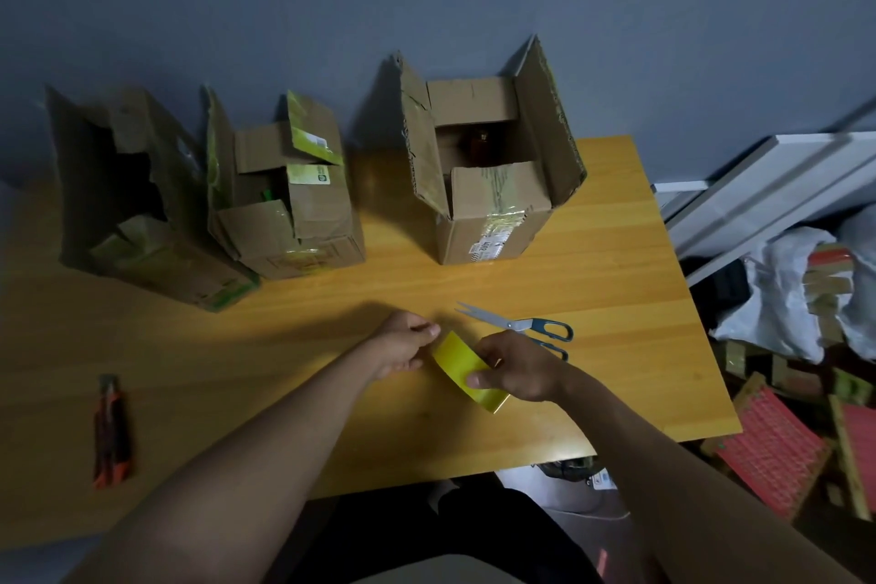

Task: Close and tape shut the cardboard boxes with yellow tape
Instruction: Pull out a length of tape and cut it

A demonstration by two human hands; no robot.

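Three open cardboard boxes stand along the far side of the wooden table (332, 370): a torn left box (142, 213), a middle box (289, 204) with flaps partly folded, and a right box (493, 175) with flaps up. Near the table's front, my right hand (516, 370) grips a roll of yellow tape (462, 363). My left hand (407, 341) pinches the tape's free end at the roll's upper left edge.
Scissors (521, 327) lie half open just behind my right hand. An orange and black utility knife (111, 432) lies at the front left. Off the table's right edge are white boards (782, 190), plastic bags (796, 289) and red woven items (777, 446).
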